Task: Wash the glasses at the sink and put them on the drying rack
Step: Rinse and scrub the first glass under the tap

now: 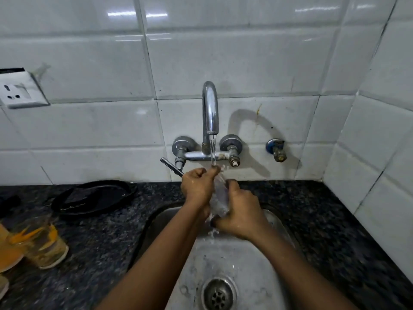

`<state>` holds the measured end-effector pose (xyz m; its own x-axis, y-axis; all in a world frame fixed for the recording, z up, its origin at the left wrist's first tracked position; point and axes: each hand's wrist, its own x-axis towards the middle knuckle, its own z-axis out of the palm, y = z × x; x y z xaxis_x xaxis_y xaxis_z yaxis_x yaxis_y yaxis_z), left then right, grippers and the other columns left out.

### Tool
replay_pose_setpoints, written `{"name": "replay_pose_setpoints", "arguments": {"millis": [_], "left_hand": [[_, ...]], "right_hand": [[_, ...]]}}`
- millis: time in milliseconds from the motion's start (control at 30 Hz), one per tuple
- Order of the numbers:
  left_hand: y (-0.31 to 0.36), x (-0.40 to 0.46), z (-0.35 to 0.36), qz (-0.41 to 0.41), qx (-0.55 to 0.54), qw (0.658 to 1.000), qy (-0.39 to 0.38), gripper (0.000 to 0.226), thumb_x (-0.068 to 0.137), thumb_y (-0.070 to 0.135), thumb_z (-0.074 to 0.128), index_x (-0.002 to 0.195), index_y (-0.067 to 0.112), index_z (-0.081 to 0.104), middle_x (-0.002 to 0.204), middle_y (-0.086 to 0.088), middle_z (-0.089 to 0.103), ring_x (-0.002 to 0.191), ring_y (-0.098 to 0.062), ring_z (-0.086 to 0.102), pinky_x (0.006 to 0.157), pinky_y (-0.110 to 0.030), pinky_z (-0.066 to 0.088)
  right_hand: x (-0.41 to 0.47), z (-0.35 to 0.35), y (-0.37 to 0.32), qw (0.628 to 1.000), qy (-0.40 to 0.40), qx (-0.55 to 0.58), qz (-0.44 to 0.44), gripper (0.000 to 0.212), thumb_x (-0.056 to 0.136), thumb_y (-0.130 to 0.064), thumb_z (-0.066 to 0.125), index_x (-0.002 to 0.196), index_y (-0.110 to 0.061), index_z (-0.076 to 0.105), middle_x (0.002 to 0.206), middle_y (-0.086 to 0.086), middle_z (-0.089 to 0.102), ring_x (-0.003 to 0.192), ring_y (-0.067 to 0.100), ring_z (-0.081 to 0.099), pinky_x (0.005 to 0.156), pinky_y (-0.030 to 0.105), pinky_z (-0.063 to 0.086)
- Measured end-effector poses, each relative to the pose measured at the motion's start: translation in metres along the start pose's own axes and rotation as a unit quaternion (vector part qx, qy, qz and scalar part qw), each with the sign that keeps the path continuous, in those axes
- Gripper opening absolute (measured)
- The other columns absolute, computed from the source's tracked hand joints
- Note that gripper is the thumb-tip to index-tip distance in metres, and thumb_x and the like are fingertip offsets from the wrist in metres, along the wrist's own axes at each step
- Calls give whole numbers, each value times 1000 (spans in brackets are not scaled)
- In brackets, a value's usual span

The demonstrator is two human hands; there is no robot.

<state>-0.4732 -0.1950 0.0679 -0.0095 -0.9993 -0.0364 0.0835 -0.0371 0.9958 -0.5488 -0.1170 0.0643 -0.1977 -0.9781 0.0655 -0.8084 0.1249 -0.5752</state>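
While the right hand (240, 211) curls its fingers round the base of a clear glass (220, 198), the left hand (199, 184) pinches its rim with bent fingers, holding it tilted over the sink (241, 262). Water from the tap (210, 113) falls onto the rim. Near the worktop's (100, 242) left edge stands a second glass (41, 242), behind it a black tray (93, 198).

Home kitchen: steel sink (274, 222) sunk in speckled granite counter (100, 238), wall-mounted tap (210, 108) running, white glazed tiles (245, 63), wall socket (20, 90), drinking glass (42, 245) near the counter's left edge.
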Motion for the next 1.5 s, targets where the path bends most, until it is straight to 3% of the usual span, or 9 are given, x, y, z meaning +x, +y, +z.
{"name": "replay_pose_setpoints", "arguments": {"millis": [133, 433, 600, 800, 933, 1033, 1200, 1333, 1500], "left_hand": [[-7, 1, -15, -41, -64, 995, -62, 35, 84, 35, 64, 59, 13, 50, 54, -4, 46, 52, -18, 42, 53, -26, 38], [4, 11, -25, -72, -332, 933, -119, 49, 93, 46, 40, 62, 12, 58, 49, 1, 59, 54, -11, 59, 70, -31, 53], [7, 13, -30, -62, -325, 936, -124, 47, 97, 42, 31, 89, 8, 63, 77, -2, 74, 87, -14, 66, 84, -26, 46], [-7, 15, -38, -167, -278, 940, -110, 32, 98, 25, 37, 85, 8, 61, 80, -8, 66, 73, -17, 62, 79, -30, 50], [-24, 12, -31, -243, -176, 945, -129, 21, 92, 14, 46, 92, 3, 64, 82, -12, 68, 71, -22, 65, 67, -32, 55], [-24, 7, -15, -257, -94, 948, -163, 16, 85, 20, 58, 85, 4, 63, 78, -12, 66, 65, -19, 59, 58, -25, 51], [-16, 6, 6, -271, -159, 934, -172, 29, 94, 25, 46, 104, 2, 61, 85, -14, 69, 71, -22, 66, 65, -30, 58], [-15, 4, 8, -256, -268, 914, -166, 60, 93, 53, 33, 103, 0, 60, 98, -18, 64, 87, -28, 62, 81, -37, 50], [-11, -1, 2, -96, -219, 965, -103, 49, 61, 50, 78, 86, 10, 63, 82, -12, 65, 74, -26, 63, 77, -41, 56]], "right_hand": [[2, -12, 20, 874, -217, 423, 97, 37, 75, -10, 74, 108, -8, 58, 93, 12, 71, 75, 24, 70, 72, 44, 58], [17, 7, 24, 884, -146, 442, 45, 46, 71, 9, 66, 109, -16, 57, 97, 7, 69, 88, 22, 66, 76, 33, 54], [22, 7, 15, 921, -73, 383, 9, 60, 60, 8, 76, 110, -17, 53, 101, 3, 67, 92, 15, 64, 68, 22, 48], [21, -8, 7, 991, 56, 87, -90, 72, 58, -7, 82, 121, -21, 49, 113, -3, 58, 102, 18, 57, 74, 28, 52], [17, -20, -2, 942, 163, -235, -176, 62, 74, -18, 74, 128, -28, 46, 124, 3, 53, 111, 21, 50, 79, 32, 47], [21, -25, 0, 895, 198, -342, -207, 71, 50, -19, 88, 115, -26, 60, 113, 10, 64, 101, 28, 61, 71, 38, 51], [16, -33, 1, 881, 217, -388, -161, 64, 48, -21, 88, 106, -20, 63, 104, 11, 66, 95, 30, 61, 79, 46, 49], [8, -35, 2, 957, 70, -281, -20, 63, 72, -36, 73, 123, -19, 40, 118, 9, 52, 107, 27, 54, 85, 37, 44], [6, -13, -8, 985, 76, -155, 8, 67, 63, -48, 77, 110, -15, 44, 98, 2, 57, 93, 23, 60, 73, 31, 46]]}}
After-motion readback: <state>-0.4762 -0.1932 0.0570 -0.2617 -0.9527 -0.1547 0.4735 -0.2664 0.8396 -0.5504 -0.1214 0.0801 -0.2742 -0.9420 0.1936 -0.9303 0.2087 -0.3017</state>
